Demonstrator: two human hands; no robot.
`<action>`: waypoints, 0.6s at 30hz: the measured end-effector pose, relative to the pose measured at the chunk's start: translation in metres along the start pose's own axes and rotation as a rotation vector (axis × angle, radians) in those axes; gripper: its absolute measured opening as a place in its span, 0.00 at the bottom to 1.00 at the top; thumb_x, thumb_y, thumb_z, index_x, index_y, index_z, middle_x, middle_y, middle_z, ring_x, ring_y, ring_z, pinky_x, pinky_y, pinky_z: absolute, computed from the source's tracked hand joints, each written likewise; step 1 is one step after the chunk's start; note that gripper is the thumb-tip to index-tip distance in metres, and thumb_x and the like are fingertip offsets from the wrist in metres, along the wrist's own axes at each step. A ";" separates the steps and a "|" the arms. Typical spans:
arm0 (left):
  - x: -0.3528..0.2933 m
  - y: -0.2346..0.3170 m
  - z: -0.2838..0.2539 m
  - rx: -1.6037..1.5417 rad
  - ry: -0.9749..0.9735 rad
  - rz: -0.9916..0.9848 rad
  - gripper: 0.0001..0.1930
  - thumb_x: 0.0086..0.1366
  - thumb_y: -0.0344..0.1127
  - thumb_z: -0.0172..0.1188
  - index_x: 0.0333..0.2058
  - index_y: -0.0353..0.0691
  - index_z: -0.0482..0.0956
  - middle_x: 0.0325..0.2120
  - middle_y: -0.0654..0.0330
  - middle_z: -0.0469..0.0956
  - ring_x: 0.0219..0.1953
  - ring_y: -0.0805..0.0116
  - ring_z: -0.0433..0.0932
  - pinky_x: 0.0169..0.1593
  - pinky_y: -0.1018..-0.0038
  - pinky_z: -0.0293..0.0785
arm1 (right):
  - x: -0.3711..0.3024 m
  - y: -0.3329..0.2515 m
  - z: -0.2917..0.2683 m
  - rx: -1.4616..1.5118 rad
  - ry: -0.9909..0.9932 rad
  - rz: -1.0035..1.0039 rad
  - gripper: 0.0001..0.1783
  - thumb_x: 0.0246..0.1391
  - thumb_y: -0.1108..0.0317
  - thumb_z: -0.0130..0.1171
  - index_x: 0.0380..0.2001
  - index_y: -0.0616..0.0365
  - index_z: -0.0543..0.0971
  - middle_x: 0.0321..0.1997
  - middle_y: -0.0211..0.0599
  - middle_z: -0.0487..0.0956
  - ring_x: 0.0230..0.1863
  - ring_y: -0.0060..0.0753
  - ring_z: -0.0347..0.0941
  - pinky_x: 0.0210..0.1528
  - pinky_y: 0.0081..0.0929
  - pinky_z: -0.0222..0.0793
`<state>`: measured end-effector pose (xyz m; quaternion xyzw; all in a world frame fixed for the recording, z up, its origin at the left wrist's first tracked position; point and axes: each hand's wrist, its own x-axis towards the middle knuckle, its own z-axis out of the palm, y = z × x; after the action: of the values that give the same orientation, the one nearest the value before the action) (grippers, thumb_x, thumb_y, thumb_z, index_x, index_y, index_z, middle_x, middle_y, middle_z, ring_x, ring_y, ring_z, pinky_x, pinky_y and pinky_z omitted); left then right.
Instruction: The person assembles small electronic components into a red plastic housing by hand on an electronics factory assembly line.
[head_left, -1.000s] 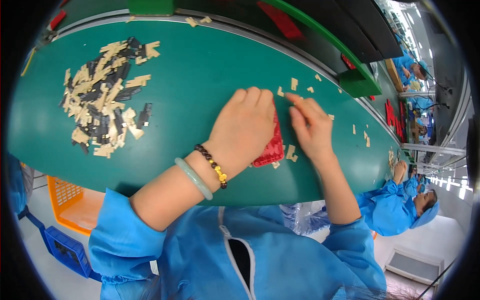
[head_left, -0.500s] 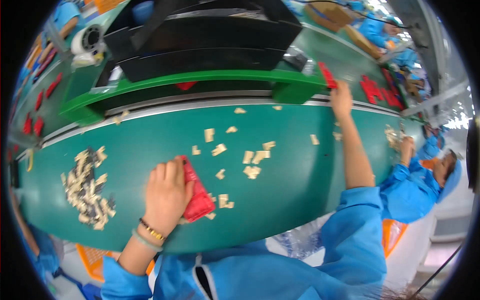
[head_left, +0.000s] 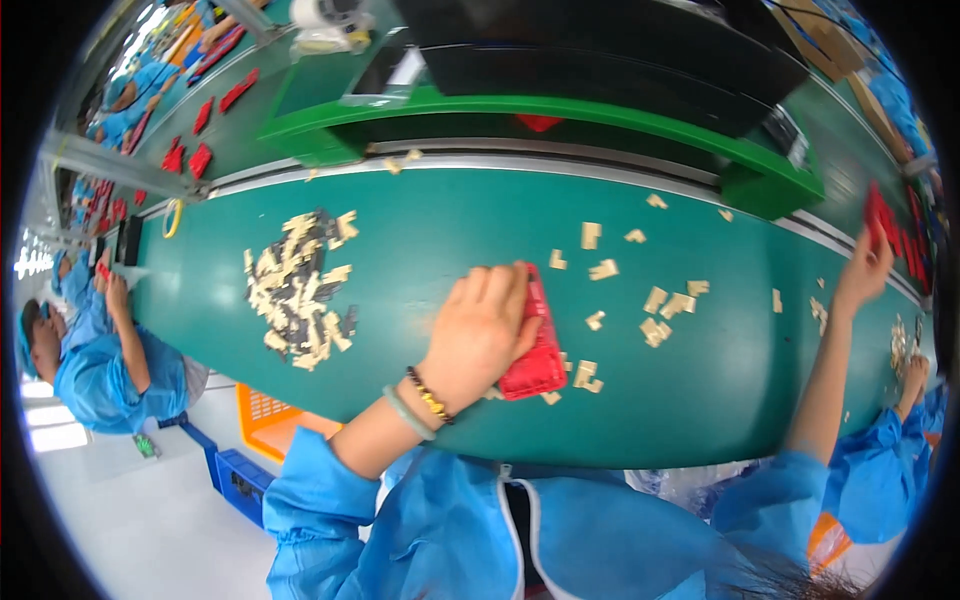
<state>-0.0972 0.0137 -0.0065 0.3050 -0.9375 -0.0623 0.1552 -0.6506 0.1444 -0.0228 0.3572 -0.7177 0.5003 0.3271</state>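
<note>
My left hand [head_left: 480, 325] is closed over the left side of a red plastic casing [head_left: 540, 350], its thumb resting on top. The flat, oblong casing lies on the green work surface [head_left: 430, 220], with small cream-coloured pieces partly hidden around its lower edge. Out to the far right, my right hand [head_left: 866, 268] pinches another red plastic part [head_left: 879, 215], raised and blurred by motion. Several small cream pieces [head_left: 675, 303] are scattered between my two hands. Left of my left hand sits a pile of cream and dark grey pieces [head_left: 305, 285].
A green shelf [head_left: 560, 108] carrying a large black bin [head_left: 600, 60] spans the far edge. More red parts lie on the belt behind, at left [head_left: 200, 160] and right [head_left: 915, 240]. Co-workers in blue sit at both sides. An orange basket [head_left: 262, 420] stands below the near edge.
The view has turned left, so everything appears farther right. My right hand, still holding the red part, has moved rightward past the shelf's end. My left hand stays on the casing.
</note>
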 end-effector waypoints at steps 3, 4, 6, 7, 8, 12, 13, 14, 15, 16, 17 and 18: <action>-0.005 0.004 -0.017 -0.095 -0.039 -0.053 0.34 0.51 0.44 0.66 0.54 0.30 0.70 0.48 0.48 0.70 0.49 0.52 0.70 0.51 0.63 0.69 | -0.031 -0.074 -0.048 -0.091 0.068 -0.117 0.15 0.58 0.67 0.62 0.47 0.59 0.79 0.45 0.34 0.79 0.41 0.22 0.72 0.46 0.21 0.68; -0.011 0.007 -0.024 -0.073 -0.031 -0.067 0.34 0.51 0.44 0.66 0.54 0.30 0.70 0.48 0.48 0.70 0.49 0.52 0.70 0.51 0.63 0.69 | -0.045 -0.072 -0.064 -0.032 0.060 -0.111 0.14 0.59 0.70 0.60 0.47 0.62 0.78 0.45 0.35 0.78 0.43 0.24 0.72 0.47 0.22 0.68; -0.028 0.013 -0.034 -0.067 -0.186 0.159 0.37 0.51 0.48 0.66 0.55 0.30 0.69 0.57 0.44 0.66 0.58 0.50 0.66 0.55 0.59 0.67 | -0.076 -0.128 -0.085 0.133 0.036 -0.125 0.12 0.59 0.77 0.57 0.46 0.65 0.76 0.44 0.38 0.75 0.43 0.26 0.69 0.47 0.23 0.68; -0.033 0.012 -0.031 -0.066 -0.180 0.154 0.37 0.51 0.48 0.66 0.55 0.30 0.69 0.57 0.44 0.66 0.58 0.50 0.66 0.55 0.59 0.67 | -0.089 -0.145 -0.100 0.135 0.020 -0.175 0.12 0.59 0.78 0.56 0.47 0.66 0.76 0.46 0.40 0.74 0.43 0.28 0.70 0.46 0.24 0.68; -0.039 0.009 -0.024 -0.022 -0.144 0.234 0.34 0.52 0.46 0.65 0.55 0.31 0.70 0.58 0.43 0.65 0.59 0.49 0.66 0.56 0.59 0.68 | -0.104 -0.158 -0.108 0.146 0.006 -0.221 0.13 0.58 0.80 0.56 0.47 0.66 0.75 0.47 0.43 0.74 0.44 0.30 0.70 0.46 0.25 0.68; -0.032 -0.014 -0.037 0.074 0.066 0.412 0.29 0.55 0.40 0.59 0.55 0.33 0.71 0.54 0.41 0.70 0.53 0.48 0.73 0.53 0.59 0.73 | -0.145 -0.219 -0.118 0.134 -0.187 -0.360 0.15 0.53 0.82 0.58 0.45 0.66 0.76 0.44 0.46 0.73 0.44 0.44 0.71 0.46 0.32 0.69; -0.028 -0.018 -0.048 0.054 0.163 0.421 0.26 0.55 0.35 0.56 0.53 0.32 0.72 0.51 0.39 0.73 0.49 0.48 0.77 0.52 0.59 0.74 | -0.151 -0.231 -0.120 0.135 -0.245 -0.433 0.16 0.51 0.82 0.59 0.44 0.65 0.76 0.43 0.47 0.73 0.42 0.49 0.71 0.43 0.37 0.68; -0.029 -0.025 -0.065 0.095 0.225 0.398 0.24 0.56 0.35 0.56 0.52 0.32 0.73 0.51 0.40 0.73 0.51 0.49 0.76 0.53 0.57 0.73 | -0.156 -0.241 -0.122 0.094 -0.310 -0.506 0.16 0.48 0.80 0.61 0.43 0.63 0.76 0.41 0.48 0.73 0.39 0.50 0.71 0.41 0.41 0.66; -0.032 -0.036 -0.084 0.129 0.287 0.376 0.23 0.57 0.36 0.56 0.51 0.32 0.74 0.51 0.41 0.73 0.52 0.49 0.75 0.54 0.56 0.71 | -0.158 -0.253 -0.127 0.106 -0.429 -0.549 0.16 0.46 0.78 0.62 0.41 0.61 0.76 0.38 0.46 0.74 0.37 0.48 0.70 0.39 0.42 0.64; -0.035 -0.058 -0.100 0.189 0.369 0.349 0.23 0.57 0.34 0.56 0.51 0.33 0.74 0.52 0.40 0.73 0.52 0.49 0.75 0.56 0.56 0.70 | -0.161 -0.266 -0.132 0.112 -0.549 -0.588 0.16 0.44 0.76 0.63 0.40 0.59 0.77 0.36 0.45 0.74 0.34 0.46 0.70 0.38 0.43 0.63; -0.028 -0.083 -0.120 0.317 0.391 0.279 0.22 0.58 0.34 0.54 0.52 0.34 0.74 0.53 0.43 0.73 0.53 0.51 0.75 0.56 0.59 0.70 | -0.167 -0.278 -0.133 0.130 -0.592 -0.607 0.17 0.43 0.75 0.64 0.40 0.58 0.77 0.33 0.42 0.75 0.32 0.44 0.70 0.37 0.42 0.62; -0.029 -0.128 -0.115 0.519 0.512 0.050 0.22 0.59 0.32 0.55 0.53 0.34 0.73 0.55 0.49 0.72 0.53 0.54 0.75 0.54 0.62 0.71 | -0.172 -0.294 -0.126 0.158 -0.636 -0.632 0.17 0.41 0.74 0.64 0.39 0.57 0.77 0.30 0.39 0.75 0.31 0.41 0.71 0.36 0.41 0.61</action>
<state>0.0336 -0.0747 0.0673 0.3170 -0.8601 0.2597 0.3038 -0.2980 0.2248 0.0139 0.7186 -0.5977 0.2947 0.1989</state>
